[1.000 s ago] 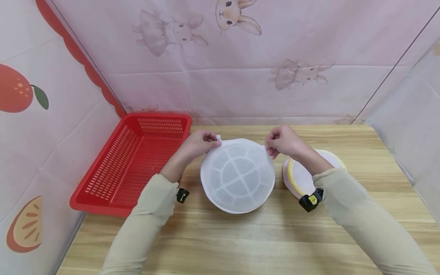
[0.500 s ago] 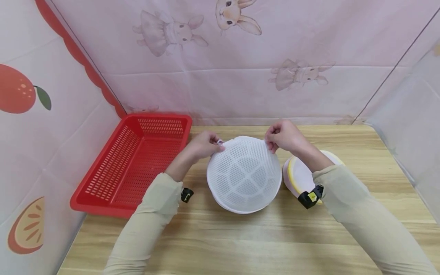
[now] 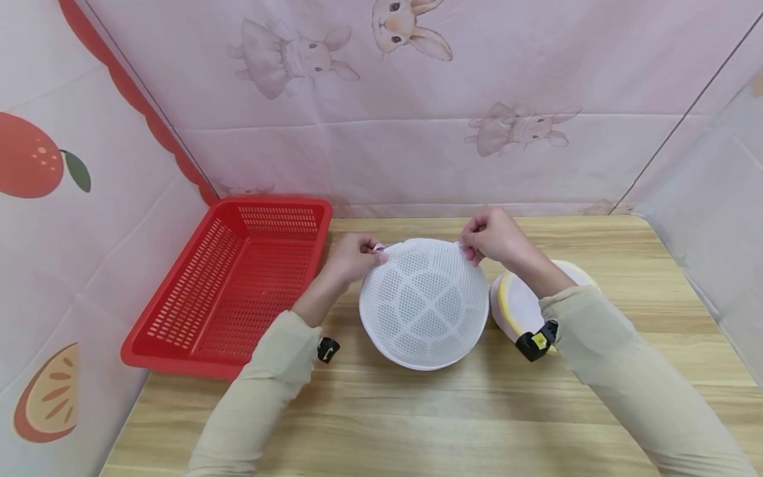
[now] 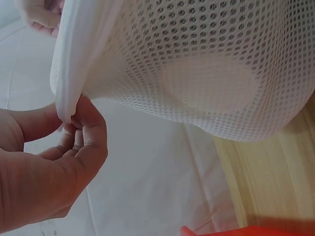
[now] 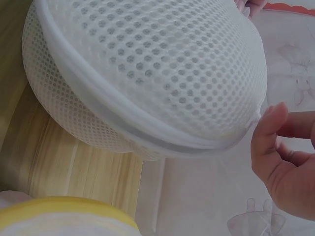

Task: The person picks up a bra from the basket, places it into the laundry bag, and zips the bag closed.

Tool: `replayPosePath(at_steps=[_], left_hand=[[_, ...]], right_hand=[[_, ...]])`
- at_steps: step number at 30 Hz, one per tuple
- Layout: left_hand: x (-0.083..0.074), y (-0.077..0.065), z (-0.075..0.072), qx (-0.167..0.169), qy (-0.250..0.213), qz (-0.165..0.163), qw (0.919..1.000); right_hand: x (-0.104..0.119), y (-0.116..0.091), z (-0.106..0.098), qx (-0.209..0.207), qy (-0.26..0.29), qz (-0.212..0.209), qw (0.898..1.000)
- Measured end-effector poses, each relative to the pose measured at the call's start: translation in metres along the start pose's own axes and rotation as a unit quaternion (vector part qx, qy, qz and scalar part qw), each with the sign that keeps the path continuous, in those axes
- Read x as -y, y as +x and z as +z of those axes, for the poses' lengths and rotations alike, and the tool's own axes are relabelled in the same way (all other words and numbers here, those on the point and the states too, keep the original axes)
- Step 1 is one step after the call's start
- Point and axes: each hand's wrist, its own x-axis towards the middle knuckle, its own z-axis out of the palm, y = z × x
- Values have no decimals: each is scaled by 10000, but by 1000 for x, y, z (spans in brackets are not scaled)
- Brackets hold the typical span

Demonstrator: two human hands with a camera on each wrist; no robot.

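A round white mesh laundry bag point(image 3: 424, 301) with a piped rim is held up between both hands in the head view. My left hand point(image 3: 353, 257) pinches its edge at the upper left; in the left wrist view the thumb and index finger of the left hand point(image 4: 59, 157) meet on the rim. At the upper right my right hand point(image 3: 493, 237) pinches the opposite edge. The right wrist view shows the right hand point(image 5: 288, 157) drawing a small peak of mesh at the bag's point(image 5: 192, 78) edge. A paler round patch shows through the mesh in the left wrist view.
A red perforated plastic basket point(image 3: 138, 344) stands on the left of the wooden table point(image 3: 429, 430). Under the right forearm lies a pale round item with yellow trim point(image 3: 514, 308). Patterned walls point(image 3: 411, 159) close off the back and sides.
The bag has shifted slightly to the right. My left hand has moved right with it, and a white tab that showed at its fingertips is now mostly covered. My right hand has risen slightly.
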Motion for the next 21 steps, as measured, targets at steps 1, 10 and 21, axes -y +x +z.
replayPosePath(at_steps=[1, 10, 21], left_hand=[[0, 0, 0, -31, -28, -26, 10000], [4, -2, 3, -363, -149, 26, 9992], [24, -7, -9, -532, -740, -224, 9956]], right_hand=[[0, 0, 0, 3, -15, 23, 10000], [-4, 0, 1, 99, -108, 231, 9996], [-19, -8, -4, 355, -63, 390, 9986]])
